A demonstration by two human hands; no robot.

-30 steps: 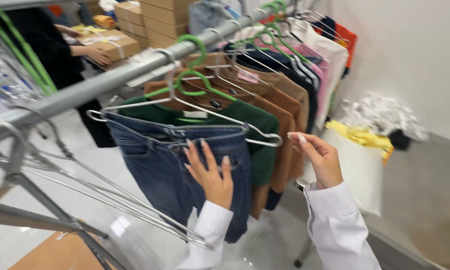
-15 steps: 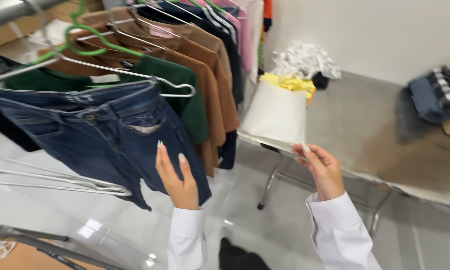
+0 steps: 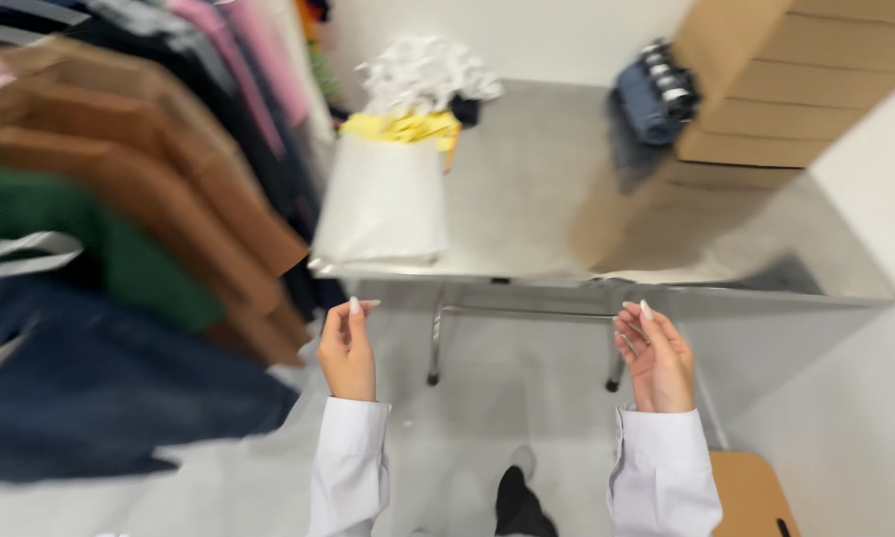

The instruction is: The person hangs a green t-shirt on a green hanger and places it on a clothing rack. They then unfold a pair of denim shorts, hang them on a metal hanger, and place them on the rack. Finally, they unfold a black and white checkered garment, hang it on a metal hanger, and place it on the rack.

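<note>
Steel table (image 3: 527, 199) (hands (image 3: 348, 350) empty).

A steel table (image 3: 527, 199) carries a white bag (image 3: 383, 199), stacked cardboard boxes (image 3: 766, 99) and folded clothes (image 3: 651, 94).

Both hands are raised and hold nothing, just short of the steel surface (image 3: 527, 199). The left hand (image 3: 348, 348) is near the surface's front left corner, beside hanging jeans (image 3: 89, 388). The right hand (image 3: 654, 358) hangs below its front edge. On the surface lie a white bag (image 3: 383, 199), stacked cardboard boxes (image 3: 776, 89) and folded denim (image 3: 651, 99).
</note>
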